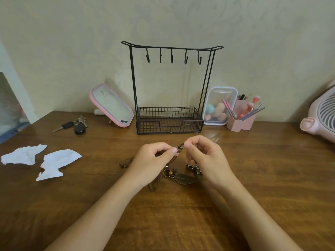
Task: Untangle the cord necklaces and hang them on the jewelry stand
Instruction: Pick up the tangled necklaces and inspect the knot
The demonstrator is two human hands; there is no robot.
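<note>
Two hands meeting just above the tabletop (272,169), near its middle. Left hand (154,156) pinching a knot of dark cord between thumb and forefinger, other fingers curled. Right hand (203,156) pinching the same knot from the opposite side. Cord necklaces (179,173) bunched below, between the wrists, leaf pendant and beads lying on the wood. Jewelry stand (168,113) upright behind them by the wall, five hooks (171,56) along its top bar.
</note>
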